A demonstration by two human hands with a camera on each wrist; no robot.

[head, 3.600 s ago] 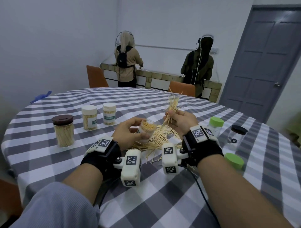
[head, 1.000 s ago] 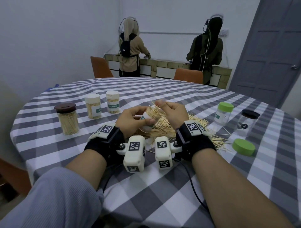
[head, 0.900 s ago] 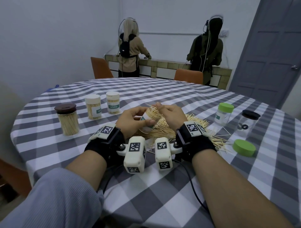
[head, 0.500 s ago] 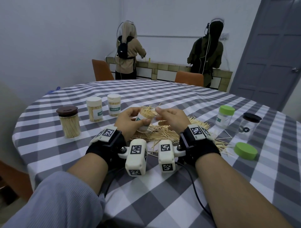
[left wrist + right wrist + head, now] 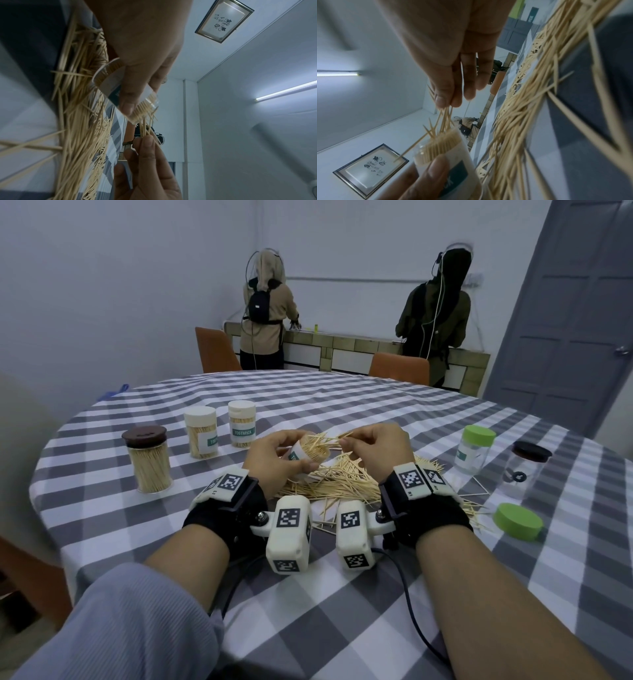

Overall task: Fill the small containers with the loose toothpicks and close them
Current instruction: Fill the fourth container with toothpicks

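Note:
My left hand (image 5: 274,455) grips a small clear labelled container (image 5: 306,455) tilted toward the right, its open mouth packed with toothpicks (image 5: 442,144). My right hand (image 5: 373,448) pinches a small bunch of toothpicks (image 5: 329,438) whose far ends poke into that mouth. In the left wrist view the container (image 5: 130,97) sits under my thumb, and the pinched bunch (image 5: 145,128) enters its mouth. A large pile of loose toothpicks (image 5: 346,484) lies on the checked tablecloth (image 5: 308,594) below both hands.
Three closed, filled containers stand at the left: one brown-lidded (image 5: 148,458), two white-lidded (image 5: 201,431) (image 5: 242,423). At the right stand a green-lidded jar (image 5: 474,450), a black-lidded jar (image 5: 525,470) and a loose green lid (image 5: 518,522). Two people stand at the far counter.
The right hand brought a pinched bunch from above the pile to the container's mouth. Over the last second both hands rose slightly, with the bunch staying at the mouth.

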